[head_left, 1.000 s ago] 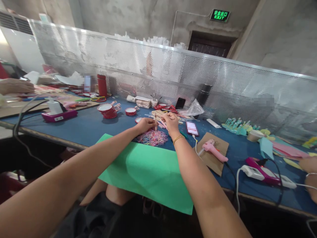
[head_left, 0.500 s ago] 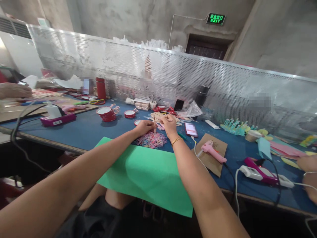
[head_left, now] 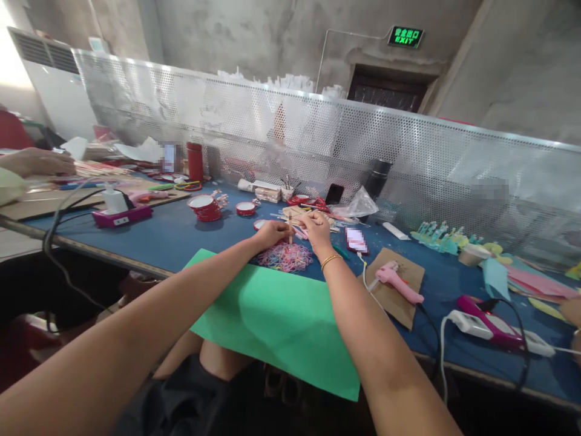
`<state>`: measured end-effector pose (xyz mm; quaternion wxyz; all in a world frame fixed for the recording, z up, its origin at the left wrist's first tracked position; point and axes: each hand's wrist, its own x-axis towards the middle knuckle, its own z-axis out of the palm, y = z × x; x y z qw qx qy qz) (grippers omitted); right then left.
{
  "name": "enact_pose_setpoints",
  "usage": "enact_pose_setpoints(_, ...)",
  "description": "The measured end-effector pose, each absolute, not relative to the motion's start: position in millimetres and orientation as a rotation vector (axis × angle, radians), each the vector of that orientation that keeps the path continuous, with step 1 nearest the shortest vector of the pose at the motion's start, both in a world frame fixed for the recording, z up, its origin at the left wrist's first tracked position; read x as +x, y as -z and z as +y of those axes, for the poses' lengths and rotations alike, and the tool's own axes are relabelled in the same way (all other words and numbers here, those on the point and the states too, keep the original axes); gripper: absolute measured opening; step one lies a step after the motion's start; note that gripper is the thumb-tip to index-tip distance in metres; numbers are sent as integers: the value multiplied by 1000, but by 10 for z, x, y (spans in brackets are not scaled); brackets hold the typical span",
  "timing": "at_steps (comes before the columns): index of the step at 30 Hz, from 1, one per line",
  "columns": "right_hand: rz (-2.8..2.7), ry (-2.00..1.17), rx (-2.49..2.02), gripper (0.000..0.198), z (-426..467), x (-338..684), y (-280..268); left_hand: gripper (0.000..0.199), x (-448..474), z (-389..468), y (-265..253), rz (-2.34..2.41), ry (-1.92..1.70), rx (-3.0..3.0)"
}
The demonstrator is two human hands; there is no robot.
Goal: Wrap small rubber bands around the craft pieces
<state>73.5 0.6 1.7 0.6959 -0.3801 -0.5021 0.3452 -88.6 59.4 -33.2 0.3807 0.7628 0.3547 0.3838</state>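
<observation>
My left hand (head_left: 273, 234) is closed in a pinch on a flat wooden stick (head_left: 290, 225) that stands upright. My right hand (head_left: 318, 229) is just to the right of the stick, its thumb and forefinger pressed together; anything between them is too small to make out. Under both hands lies a tangled heap of pink, blue and white thin loops (head_left: 287, 258). A green sheet (head_left: 281, 321) hangs over the table edge and across my lap, beneath my forearms.
Beyond my hands are loose wooden pieces (head_left: 297, 213). To the left stand red-sided round stacks (head_left: 206, 209). A pink glue gun (head_left: 399, 283) rests on cardboard (head_left: 394, 306) at right, near a purple power strip (head_left: 492, 324). A co-worker's hand (head_left: 43, 162) is at far left.
The whole view has shifted slightly, so things sit further right. My hands keep nearly the same pose around the stick.
</observation>
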Motion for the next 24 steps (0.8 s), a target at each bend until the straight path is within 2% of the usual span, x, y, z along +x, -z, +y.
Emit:
enact_pose_setpoints(16,-1162,-769,-861,19,49,804,25,37,-862,524,260,863,-988,2006)
enact_pose_setpoints(24,-1158,-729,-890,18,117,849,82,33,-847,598,316,858,-1006,1976)
